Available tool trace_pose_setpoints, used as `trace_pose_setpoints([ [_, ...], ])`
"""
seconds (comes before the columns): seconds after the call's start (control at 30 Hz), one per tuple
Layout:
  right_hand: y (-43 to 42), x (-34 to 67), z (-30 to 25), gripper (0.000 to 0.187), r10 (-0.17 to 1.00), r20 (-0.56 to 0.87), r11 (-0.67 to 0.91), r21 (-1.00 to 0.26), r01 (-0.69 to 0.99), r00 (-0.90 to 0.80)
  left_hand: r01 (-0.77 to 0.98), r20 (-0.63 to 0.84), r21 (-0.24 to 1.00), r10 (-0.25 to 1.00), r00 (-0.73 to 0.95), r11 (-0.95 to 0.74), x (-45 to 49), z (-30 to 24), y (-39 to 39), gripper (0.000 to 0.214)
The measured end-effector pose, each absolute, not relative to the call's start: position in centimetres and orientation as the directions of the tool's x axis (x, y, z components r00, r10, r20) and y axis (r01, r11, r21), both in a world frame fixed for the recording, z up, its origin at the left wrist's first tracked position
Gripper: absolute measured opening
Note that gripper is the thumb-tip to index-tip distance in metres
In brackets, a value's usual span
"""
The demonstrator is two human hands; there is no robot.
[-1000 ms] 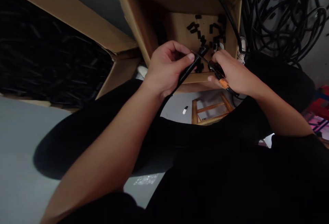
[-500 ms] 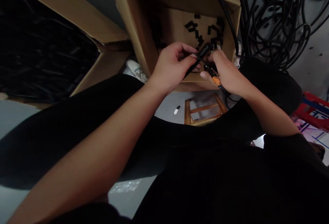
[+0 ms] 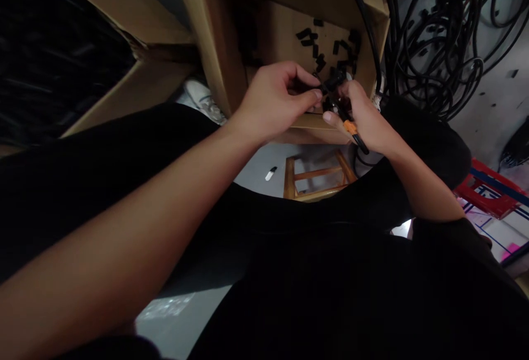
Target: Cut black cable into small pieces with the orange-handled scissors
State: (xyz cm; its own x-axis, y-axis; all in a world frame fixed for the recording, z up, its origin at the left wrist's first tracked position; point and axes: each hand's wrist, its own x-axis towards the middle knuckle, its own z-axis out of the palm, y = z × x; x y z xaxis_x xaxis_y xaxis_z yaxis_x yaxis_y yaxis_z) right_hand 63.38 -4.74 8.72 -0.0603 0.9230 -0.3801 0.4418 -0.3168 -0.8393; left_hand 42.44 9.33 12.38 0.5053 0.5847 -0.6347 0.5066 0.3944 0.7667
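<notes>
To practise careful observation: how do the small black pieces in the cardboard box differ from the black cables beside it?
The small black pieces are short and scattered inside the cardboard box; the black cables are long, thin and tangled in loops outside it. Both are black.

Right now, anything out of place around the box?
Two things stand out. A small white-and-black object, too small to identify, lies alone on the grey floor beside a wooden stool frame. Small black pieces also lie loose and scattered in no order inside the cardboard box.
</notes>
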Motion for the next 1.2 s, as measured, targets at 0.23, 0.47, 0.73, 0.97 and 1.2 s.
trace_pose_setpoints([
  [0.23, -4.6, 63.2, 8.4, 0.074, 0.935, -0.354, -0.327, -0.874, 0.359, -0.012, 0.571, -0.588, 0.777, 0.630, 0.508, 0.264, 43.1, 13.7, 9.1, 0.026],
  [0.47, -4.2, 63.4, 8.6, 0.080, 0.964, -0.264, -0.244, -0.889, 0.387, 0.000, 0.584, -0.555, 0.783, 0.660, 0.506, 0.211, 43.0, 14.6, 8.4, 0.018],
  [0.73, -4.6, 63.4, 10.0, 0.099, 0.992, -0.126, -0.106, -0.781, 0.616, 0.012, 0.476, -0.523, 0.833, 0.686, 0.507, 0.283, 42.2, 16.5, 7.6, 0.025],
  [0.97, -5.3, 63.3, 9.0, 0.066, 0.993, -0.117, -0.090, -0.766, 0.637, 0.000, 0.430, -0.513, 0.846, 0.704, 0.492, 0.316, 41.9, 17.5, 8.0, 0.025],
  [1.2, -5.4, 63.6, 9.1, 0.056, 0.994, -0.105, -0.071, -0.744, 0.664, -0.012, 0.467, -0.404, 0.875, 0.728, 0.554, 0.130, 41.0, 16.2, 8.4, 0.014],
])
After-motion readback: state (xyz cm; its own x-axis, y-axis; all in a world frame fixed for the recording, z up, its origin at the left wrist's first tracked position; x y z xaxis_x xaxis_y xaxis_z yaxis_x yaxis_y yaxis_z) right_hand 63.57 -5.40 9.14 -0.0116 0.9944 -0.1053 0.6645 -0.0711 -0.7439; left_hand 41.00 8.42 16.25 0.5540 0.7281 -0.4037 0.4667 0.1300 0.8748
